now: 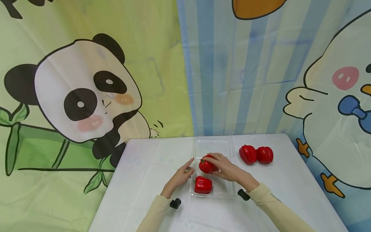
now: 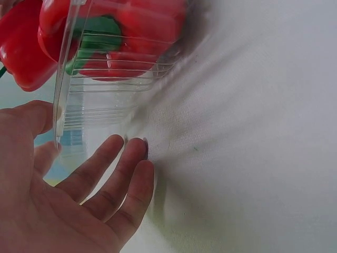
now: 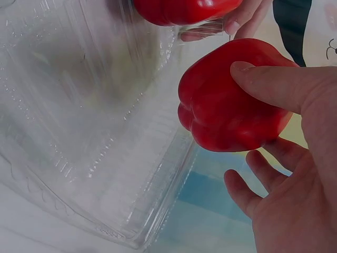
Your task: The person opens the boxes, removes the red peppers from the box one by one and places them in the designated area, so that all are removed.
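Note:
My right hand (image 1: 227, 168) grips a red bell pepper (image 3: 231, 100) between thumb and fingers, above the left part of a clear plastic clamshell box (image 1: 223, 190). A second red bell pepper (image 1: 203, 185) lies on its side in the box's near left corner; its green stem faces the left wall. My left hand (image 2: 79, 195) is at that wall, thumb and a fingertip touching the rim, the other fingers (image 2: 134, 190) spread and fairly straight outside it. Whether the rim is pinched is hard to tell.
Two more red bell peppers (image 1: 248, 154) stand side by side on the white table (image 1: 153, 161), right of the box. The box's lid (image 1: 213, 146) lies folded back toward the wall. Printed curtains (image 1: 162, 80) hang behind the table.

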The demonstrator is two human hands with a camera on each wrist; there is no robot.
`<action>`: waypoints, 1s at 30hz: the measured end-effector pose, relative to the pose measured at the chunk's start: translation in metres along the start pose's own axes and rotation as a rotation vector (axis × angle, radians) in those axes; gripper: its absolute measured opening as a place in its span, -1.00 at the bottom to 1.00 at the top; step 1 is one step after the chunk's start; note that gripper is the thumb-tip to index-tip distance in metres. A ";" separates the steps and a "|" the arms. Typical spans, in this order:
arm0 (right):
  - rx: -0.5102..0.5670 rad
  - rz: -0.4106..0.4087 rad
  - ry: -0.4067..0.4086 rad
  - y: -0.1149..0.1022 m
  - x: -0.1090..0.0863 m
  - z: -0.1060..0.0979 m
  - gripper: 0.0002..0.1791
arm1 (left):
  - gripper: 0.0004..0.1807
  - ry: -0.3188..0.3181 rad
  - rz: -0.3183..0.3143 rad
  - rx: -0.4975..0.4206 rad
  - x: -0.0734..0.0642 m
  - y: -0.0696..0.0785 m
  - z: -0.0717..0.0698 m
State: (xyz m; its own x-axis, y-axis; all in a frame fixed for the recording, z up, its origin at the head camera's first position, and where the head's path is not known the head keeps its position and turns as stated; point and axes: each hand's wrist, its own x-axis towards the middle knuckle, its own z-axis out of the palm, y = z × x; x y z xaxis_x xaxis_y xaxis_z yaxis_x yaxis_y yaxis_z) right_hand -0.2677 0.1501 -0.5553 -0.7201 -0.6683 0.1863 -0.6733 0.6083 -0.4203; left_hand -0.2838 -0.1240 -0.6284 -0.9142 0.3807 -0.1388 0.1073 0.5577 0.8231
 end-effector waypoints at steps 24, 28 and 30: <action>0.032 0.074 0.050 0.005 -0.018 -0.009 -0.08 | -0.35 0.007 0.000 -0.001 0.000 0.001 0.000; 0.043 0.102 0.053 0.006 -0.021 -0.013 -0.09 | -0.35 0.006 0.001 -0.005 0.000 0.000 0.000; 0.045 0.105 0.058 0.008 -0.022 -0.014 -0.10 | -0.35 0.007 0.006 -0.005 0.000 -0.001 0.000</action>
State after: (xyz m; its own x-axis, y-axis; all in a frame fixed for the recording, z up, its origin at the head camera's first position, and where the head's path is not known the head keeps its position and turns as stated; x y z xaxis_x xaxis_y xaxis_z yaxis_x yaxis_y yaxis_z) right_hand -0.2589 0.1756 -0.5504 -0.7957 -0.5751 0.1898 -0.5863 0.6530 -0.4794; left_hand -0.2836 -0.1243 -0.6294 -0.9161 0.3793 -0.1299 0.1113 0.5520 0.8264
